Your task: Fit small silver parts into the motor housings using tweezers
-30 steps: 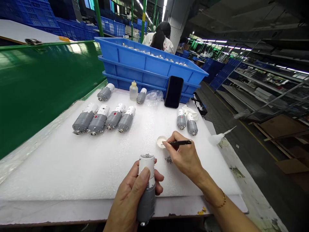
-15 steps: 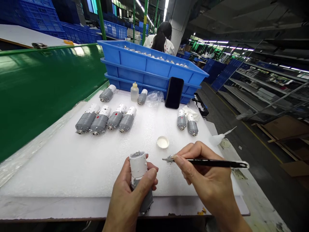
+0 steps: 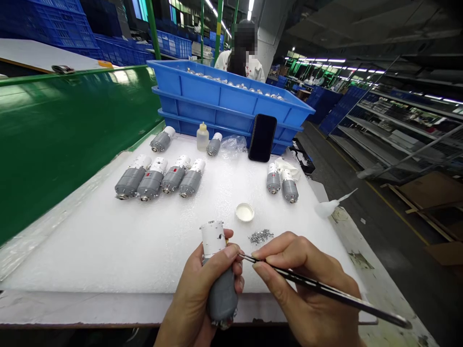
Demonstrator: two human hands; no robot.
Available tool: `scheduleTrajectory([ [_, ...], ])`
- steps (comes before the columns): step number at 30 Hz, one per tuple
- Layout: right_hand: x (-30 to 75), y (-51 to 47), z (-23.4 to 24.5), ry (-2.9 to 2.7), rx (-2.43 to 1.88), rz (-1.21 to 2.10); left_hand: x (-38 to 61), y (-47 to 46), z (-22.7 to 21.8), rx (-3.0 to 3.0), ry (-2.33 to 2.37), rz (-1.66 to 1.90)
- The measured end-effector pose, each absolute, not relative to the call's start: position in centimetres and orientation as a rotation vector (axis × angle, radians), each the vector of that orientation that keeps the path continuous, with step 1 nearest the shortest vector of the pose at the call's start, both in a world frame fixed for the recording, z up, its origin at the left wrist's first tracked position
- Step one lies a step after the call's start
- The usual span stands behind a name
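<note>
My left hand (image 3: 200,294) grips a small geared motor (image 3: 221,294), its white gearbox (image 3: 211,238) on top and its grey body lower down, partly hidden by my fingers. My right hand (image 3: 304,274) pinches long black tweezers (image 3: 325,289), whose tip reaches the side of the white gearbox near my left thumb. A small heap of tiny metal screws (image 3: 260,236) lies on the white foam sheet (image 3: 90,255) just above my right fingers. Beyond it sits a small white cap (image 3: 245,212) holding a pale paste.
Several finished motors (image 3: 152,183) lie in rows on the foam, beside a plastic bottle (image 3: 203,137), a clear bag (image 3: 233,147) and a black phone (image 3: 262,138). Stacked blue crates (image 3: 227,96) stand behind them. A co-worker (image 3: 242,60) stands beyond, with a green belt (image 3: 65,135) left and shelving right.
My right hand has moved from the screw heap to the motor, bringing the tweezers' tip against the gearbox. My left hand has turned the motor slightly and holds it a little lower.
</note>
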State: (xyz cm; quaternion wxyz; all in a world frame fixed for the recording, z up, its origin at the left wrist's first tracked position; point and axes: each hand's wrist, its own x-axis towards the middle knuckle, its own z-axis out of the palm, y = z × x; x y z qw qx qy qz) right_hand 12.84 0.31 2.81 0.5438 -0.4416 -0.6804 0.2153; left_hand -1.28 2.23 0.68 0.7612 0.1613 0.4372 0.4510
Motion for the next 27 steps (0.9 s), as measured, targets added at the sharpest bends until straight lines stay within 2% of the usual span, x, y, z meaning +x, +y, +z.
scheduleTrajectory([
  [20, 13.6, 0.2, 1.6, -1.420, -1.121, 0.859, -2.4, 2.4, -0.3, 0.343, 0.856, 0.863],
  [27, 13.0, 0.1, 1.5, -1.326, -1.095, 0.691, -2.0, 2.0, 0.7, 0.496, 0.951, 0.919],
])
